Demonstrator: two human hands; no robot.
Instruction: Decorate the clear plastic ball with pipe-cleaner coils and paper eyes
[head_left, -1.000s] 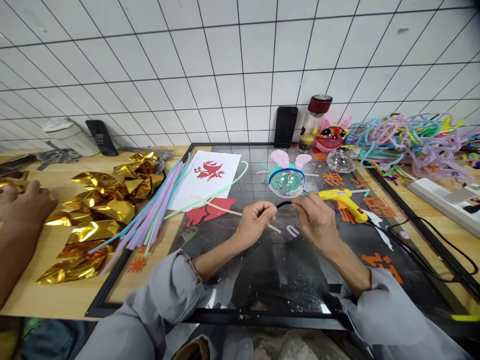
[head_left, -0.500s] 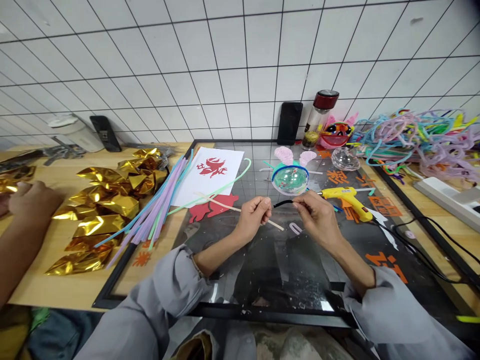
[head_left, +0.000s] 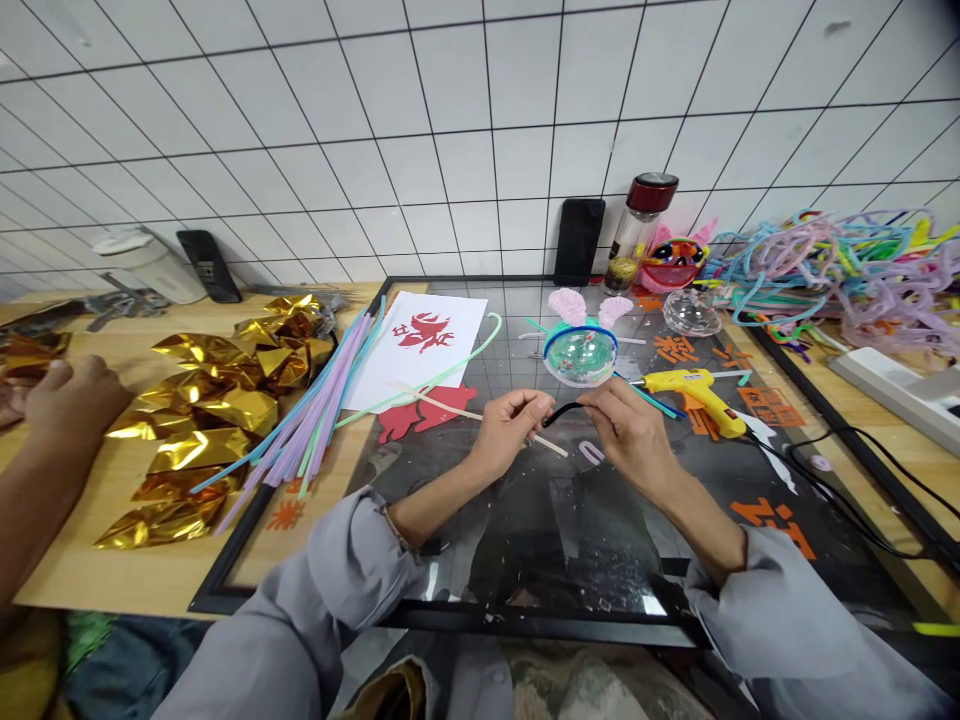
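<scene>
A short black pipe cleaner (head_left: 561, 410) arches between my hands above the dark glass board (head_left: 525, 540). My left hand (head_left: 504, 432) pinches its left end between thumb and finger. At its other end, my right hand (head_left: 628, 430) closes round it. Just behind them stands a clear plastic dome (head_left: 580, 358) with a blue rim, green inside and two pink ears. A small bent lilac piece (head_left: 592, 453) lies below the hands, and a pale stick (head_left: 551, 446) passes beneath the left one.
To the right lies a yellow glue gun (head_left: 694, 392) with its black cable. Lilac and blue pipe cleaners (head_left: 315, 400), white paper (head_left: 412, 345) and gold foil (head_left: 202, 420) are on the left. Another person's hand (head_left: 75, 400) rests at far left. A power strip (head_left: 892, 395) sits right.
My left hand has moved slightly right and taken the free end of the black pipe cleaner. The pipe cleaner now bends upward between both hands.
</scene>
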